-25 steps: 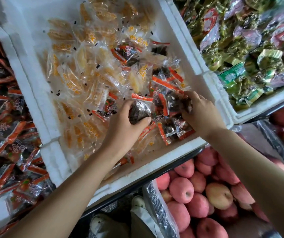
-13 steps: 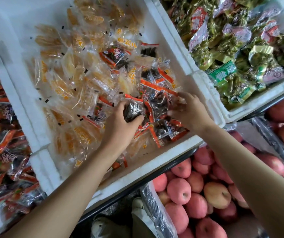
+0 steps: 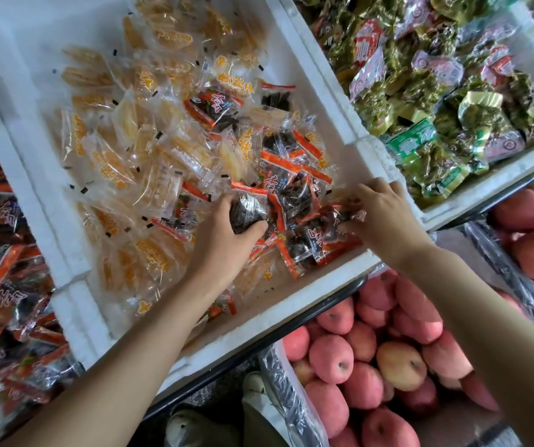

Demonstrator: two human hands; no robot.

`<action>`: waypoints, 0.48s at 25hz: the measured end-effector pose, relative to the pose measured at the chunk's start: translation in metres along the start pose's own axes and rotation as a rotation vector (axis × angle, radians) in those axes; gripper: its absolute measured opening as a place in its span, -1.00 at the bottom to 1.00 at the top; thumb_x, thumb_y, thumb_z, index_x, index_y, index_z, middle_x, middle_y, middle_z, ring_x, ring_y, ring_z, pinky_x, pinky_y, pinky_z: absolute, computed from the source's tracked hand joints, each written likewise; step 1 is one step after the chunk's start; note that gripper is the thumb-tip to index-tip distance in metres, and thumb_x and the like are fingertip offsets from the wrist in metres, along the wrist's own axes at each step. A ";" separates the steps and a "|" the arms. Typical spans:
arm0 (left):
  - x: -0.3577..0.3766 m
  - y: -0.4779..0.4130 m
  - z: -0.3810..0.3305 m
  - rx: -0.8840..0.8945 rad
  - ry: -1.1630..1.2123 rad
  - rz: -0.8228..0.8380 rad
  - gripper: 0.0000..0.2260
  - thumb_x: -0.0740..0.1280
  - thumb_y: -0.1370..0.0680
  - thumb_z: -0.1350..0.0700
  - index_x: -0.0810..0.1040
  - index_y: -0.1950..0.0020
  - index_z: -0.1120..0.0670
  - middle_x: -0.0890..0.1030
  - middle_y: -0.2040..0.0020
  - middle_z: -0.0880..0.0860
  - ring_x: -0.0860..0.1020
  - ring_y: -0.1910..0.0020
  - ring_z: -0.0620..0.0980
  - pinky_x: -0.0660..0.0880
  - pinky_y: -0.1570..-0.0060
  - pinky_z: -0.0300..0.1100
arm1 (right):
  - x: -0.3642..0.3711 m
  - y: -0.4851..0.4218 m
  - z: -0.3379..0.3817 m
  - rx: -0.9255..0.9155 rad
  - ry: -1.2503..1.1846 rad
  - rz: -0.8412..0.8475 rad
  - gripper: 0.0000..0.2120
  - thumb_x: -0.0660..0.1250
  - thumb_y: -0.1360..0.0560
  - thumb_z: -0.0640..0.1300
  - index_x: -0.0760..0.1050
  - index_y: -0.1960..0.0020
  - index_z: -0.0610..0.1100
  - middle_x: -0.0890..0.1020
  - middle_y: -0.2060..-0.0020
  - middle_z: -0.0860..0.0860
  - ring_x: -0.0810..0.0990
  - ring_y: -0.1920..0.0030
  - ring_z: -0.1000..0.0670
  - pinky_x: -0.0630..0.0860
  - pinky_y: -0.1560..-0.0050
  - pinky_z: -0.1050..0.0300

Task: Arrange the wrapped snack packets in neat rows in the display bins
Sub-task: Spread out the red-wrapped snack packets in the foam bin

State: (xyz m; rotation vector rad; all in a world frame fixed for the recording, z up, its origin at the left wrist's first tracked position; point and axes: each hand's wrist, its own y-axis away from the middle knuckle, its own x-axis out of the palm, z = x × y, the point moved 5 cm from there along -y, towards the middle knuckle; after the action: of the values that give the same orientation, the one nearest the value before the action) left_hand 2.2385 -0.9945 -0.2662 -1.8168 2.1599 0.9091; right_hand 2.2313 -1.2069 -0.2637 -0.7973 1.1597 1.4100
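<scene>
Left hand grips a dark packet; right hand pinches a red-edged packet. Yellow packets crowd centre; apples lower right.

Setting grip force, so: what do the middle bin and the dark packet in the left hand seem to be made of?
Bin: probably expanded foam, white and matte; thick walls with a grainy, chipped rim.
Dark packet, held by the left hand: thin clear plastic film, glossy; it crinkles, throws glare, and the dark contents show through, with an orange-red printed end.
</scene>
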 end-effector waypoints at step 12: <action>-0.002 0.003 0.013 -0.042 0.124 0.010 -0.47 0.40 -0.51 0.06 0.30 -0.44 0.06 0.51 -0.07 -0.05 0.55 -0.02 -0.07 0.57 -0.04 -0.14 | 0.021 -0.023 0.030 0.076 -0.392 0.158 -0.49 0.43 -0.42 0.05 0.39 -0.26 -0.15 0.51 0.04 -0.01 0.50 0.02 -0.03 0.40 -0.01 0.14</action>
State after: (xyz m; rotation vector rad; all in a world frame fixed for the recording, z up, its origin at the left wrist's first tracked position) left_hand 2.2333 -0.9854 -0.2747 -1.9313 2.2407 0.8716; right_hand 2.2536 -1.1729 -0.2794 -0.3580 0.9779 1.5583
